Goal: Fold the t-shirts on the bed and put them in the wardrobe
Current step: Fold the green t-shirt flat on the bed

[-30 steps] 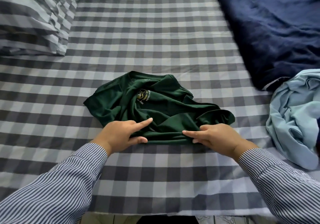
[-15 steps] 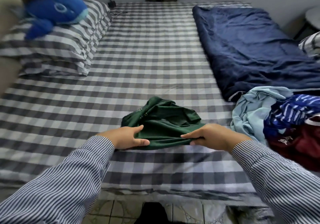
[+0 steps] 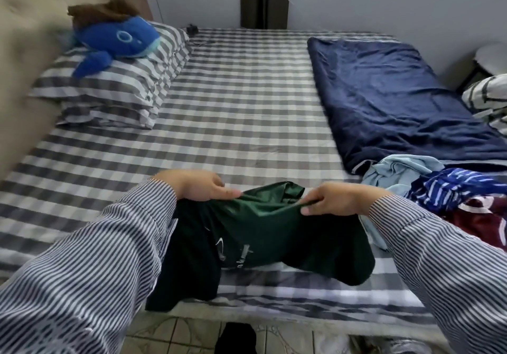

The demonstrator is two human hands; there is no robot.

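Both hands, left hand (image 3: 199, 186) and right hand (image 3: 333, 199), pinch the green t-shirt (image 3: 263, 233) by its top edge, cloth hanging below over the bed (image 3: 247, 123); better to spread the pinches apart, then lay it flat beyond them.

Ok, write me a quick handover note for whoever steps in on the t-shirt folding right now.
Left hand and right hand each pinch the top edge of the green t-shirt, which hangs over the near edge of the bed.
Pile of unfolded shirts lies on the bed to the right, beside the navy blanket.
Done: nothing visibly folded.
Left: fold the green one, then the pile, and put all in the wardrobe, which is out of view.
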